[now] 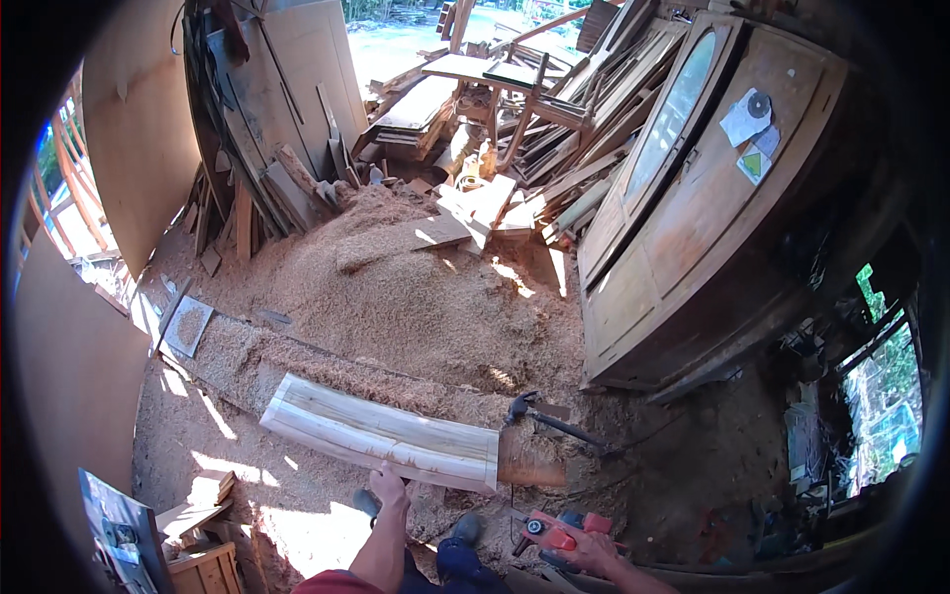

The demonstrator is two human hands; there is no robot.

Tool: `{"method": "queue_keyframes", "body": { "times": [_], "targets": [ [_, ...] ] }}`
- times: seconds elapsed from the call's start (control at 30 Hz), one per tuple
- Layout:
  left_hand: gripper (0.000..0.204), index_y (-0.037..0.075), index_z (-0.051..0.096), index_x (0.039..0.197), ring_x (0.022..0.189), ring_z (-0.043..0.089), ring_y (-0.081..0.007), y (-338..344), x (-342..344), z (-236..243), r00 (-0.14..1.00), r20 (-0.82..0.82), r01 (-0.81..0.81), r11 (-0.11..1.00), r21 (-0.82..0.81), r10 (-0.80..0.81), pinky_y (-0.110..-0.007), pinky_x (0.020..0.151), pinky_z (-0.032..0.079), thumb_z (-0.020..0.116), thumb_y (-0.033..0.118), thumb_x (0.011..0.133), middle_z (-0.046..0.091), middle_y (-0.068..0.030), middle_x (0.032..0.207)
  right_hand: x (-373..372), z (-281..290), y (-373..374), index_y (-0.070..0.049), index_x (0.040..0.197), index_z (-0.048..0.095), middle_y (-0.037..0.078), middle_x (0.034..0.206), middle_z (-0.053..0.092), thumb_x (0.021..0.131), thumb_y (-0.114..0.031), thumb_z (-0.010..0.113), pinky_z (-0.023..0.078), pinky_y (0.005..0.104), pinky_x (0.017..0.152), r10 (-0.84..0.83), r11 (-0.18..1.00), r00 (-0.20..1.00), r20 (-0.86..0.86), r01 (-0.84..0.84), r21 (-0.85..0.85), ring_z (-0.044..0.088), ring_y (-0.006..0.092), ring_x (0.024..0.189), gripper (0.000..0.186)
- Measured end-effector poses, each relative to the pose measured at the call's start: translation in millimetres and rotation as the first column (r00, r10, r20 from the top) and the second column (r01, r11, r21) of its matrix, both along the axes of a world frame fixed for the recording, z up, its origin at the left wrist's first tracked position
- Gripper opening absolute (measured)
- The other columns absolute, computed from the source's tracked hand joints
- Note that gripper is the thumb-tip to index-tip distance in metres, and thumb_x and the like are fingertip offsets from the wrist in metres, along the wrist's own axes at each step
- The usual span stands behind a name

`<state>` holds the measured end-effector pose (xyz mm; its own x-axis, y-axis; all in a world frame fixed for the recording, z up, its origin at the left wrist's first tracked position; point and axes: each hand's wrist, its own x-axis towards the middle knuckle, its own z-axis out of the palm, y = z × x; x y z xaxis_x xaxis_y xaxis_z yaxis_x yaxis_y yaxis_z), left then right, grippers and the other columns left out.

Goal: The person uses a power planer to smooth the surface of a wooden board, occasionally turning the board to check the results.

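Note:
A long pale wooden board (376, 426) lies on a shavings-covered plank bench (529, 465), slightly angled across the lower middle. My left hand (389, 487) is closed on its near edge. My right hand (592, 551) grips a red and black electric planer (554, 535) at the lower right, apart from the board. A hammer (559, 424) with a dark handle rests beside the board's right end.
Sawdust (396, 307) is heaped beyond the bench. Plywood sheets (134, 129) lean at left, stacked timber (594, 109) stands behind, and a wooden cabinet (673, 257) rises at right. Wood offcuts (208, 495) lie at lower left, near my boots (467, 528).

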<state>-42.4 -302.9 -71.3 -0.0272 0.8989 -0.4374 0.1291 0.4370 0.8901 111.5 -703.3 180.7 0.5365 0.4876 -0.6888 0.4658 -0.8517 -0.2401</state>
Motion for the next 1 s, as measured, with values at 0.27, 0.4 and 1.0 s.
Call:
{"method": "queue_keyframes", "body": {
  "times": [0.27,0.4,1.0],
  "targets": [
    [0.046,0.001,0.072,0.095,0.094,0.069,-0.047,88.4,94.7,166.0,0.787,-0.535,0.495,0.831,0.253,-0.306,-0.053,0.084,0.052,0.06,0.045,0.093,0.073,-0.0259,0.094,5.0,2.9,-13.4,-0.016,0.143,0.059,0.027,0.093,0.073,0.085,-0.053,0.077,0.057,0.0571,0.077,-0.086,0.987,0.994,0.066,0.075,0.145,0.071,0.0481,0.089,0.071],
    [0.052,-0.003,0.072,0.09,0.093,0.07,-0.0488,113.1,117.1,157.0,0.672,-0.701,0.57,0.771,0.284,-0.239,-0.055,0.088,0.052,0.057,0.047,0.092,0.072,-0.0294,0.092,-1.1,-16.8,-16.3,-0.013,0.142,0.059,0.025,0.094,0.074,0.086,-0.048,0.077,0.056,0.0559,0.078,-0.079,0.962,0.997,-0.002,0.076,0.264,0.071,0.0468,0.09,0.068],
    [0.058,-0.006,0.07,0.081,0.089,0.068,-0.0485,115.2,80.9,114.9,0.607,-0.733,0.618,0.762,0.194,-0.306,-0.055,0.086,0.05,0.056,0.049,0.096,0.07,-0.0303,0.088,-6.2,-45.6,-37.3,-0.01,0.14,0.061,0.025,0.105,0.074,0.085,-0.048,0.077,0.057,0.054,0.084,-0.045,0.97,0.999,-0.011,0.046,0.238,0.071,0.0458,0.095,0.068]
  ]
}}
